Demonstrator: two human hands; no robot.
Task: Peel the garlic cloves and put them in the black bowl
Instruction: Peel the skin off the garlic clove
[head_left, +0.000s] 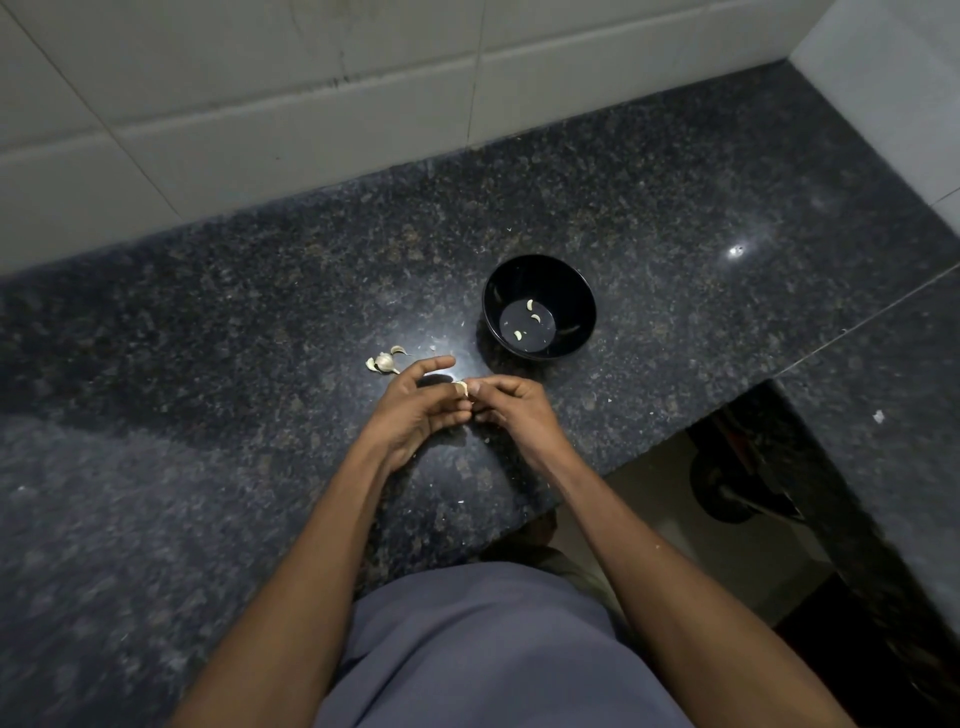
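A black bowl (571, 291) stands on the dark granite counter with three peeled garlic cloves (531, 318) on its bottom. Just in front of it, my left hand (421, 410) and my right hand (511, 410) meet over the counter and pinch one small garlic clove (460, 387) between their fingertips. My left index finger points out straight above the clove. A small cluster of unpeeled garlic cloves (383, 362) with loose skin lies on the counter to the left of my hands.
The granite counter (208, 364) runs to a white tiled wall (260, 104) at the back and on the right. The counter's front edge steps back at the right, with a dark gap (727, 493) below. Bits of garlic skin (878, 415) dot the stone.
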